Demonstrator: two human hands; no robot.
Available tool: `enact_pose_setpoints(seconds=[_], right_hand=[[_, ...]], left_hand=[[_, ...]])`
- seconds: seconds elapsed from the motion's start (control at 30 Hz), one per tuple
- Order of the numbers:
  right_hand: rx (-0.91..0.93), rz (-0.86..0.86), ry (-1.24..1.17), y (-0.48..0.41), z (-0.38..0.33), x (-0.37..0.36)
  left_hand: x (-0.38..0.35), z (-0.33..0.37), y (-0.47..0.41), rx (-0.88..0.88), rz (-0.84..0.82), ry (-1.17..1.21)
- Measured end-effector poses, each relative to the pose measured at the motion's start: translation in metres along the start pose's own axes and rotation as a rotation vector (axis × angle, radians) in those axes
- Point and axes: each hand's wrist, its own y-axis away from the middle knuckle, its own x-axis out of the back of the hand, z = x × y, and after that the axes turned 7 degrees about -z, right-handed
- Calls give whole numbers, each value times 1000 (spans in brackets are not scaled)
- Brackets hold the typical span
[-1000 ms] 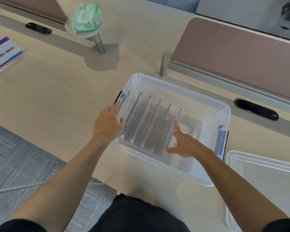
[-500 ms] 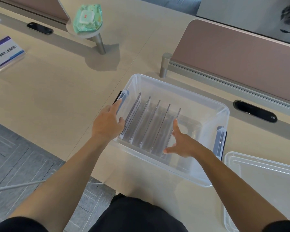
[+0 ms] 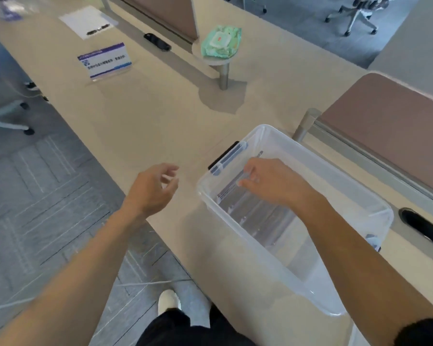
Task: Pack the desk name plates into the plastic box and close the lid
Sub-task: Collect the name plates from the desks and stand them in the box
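My left hand [image 3: 151, 189] has come off the clear plastic storage box [image 3: 295, 213] and now hangs open and empty over the pale wooden tabletop [image 3: 145, 121], fingers loosely curled. My right hand [image 3: 273, 182] is down inside the box, fingers resting on the top edges of the clear acrylic desk name plates [image 3: 243, 208] standing in a row there; whether it pinches one I cannot tell. A second ago both hands were squaring that row, the left on the latch end of the box. My view has also swung left, so the lid has dropped out of frame and one more blue-and-white printed name plate [image 3: 105, 60] shows well apart up the tabletop, near a green pack of wipes [image 3: 220, 41]. I judge the freed left hand goes for that plate next, so packing is not finished.
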Motion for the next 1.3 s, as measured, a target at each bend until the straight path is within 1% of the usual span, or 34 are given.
enact_pose_setpoints(seconds=[0.17, 0.23, 0.33, 0.5, 0.63, 0.77, 0.87, 0.97, 1.1, 1.2, 1.3], right_hand=[[219, 19, 37, -16, -92, -19], [278, 33, 83, -20, -132, -29], [319, 26, 154, -21, -196, -47], [389, -16, 236, -26, -280, -72], [419, -13, 291, -47, -326, -74], [415, 8, 300, -89, -354, -58], [411, 34, 271, -138, -361, -43], [385, 51, 323, -201, -360, -22], [326, 60, 442, -274, -353, 8], [295, 54, 474, -324, -351, 29], [252, 55, 483, -378, -350, 48]], left_hand=[[64, -40, 52, 85, 94, 66], [88, -62, 72, 111, 127, 98], [126, -102, 104, 139, 166, 119], [186, -155, 137, 210, 116, 92], [221, -191, 136, 249, 204, 141], [242, -217, 101, 287, 278, 239], [255, -229, 55, 315, 346, 302], [262, -234, -8, 331, 358, 234], [265, -228, -98, 328, 250, 140], [268, -227, -158, 368, 153, 121], [270, -240, -220, 410, 75, 44]])
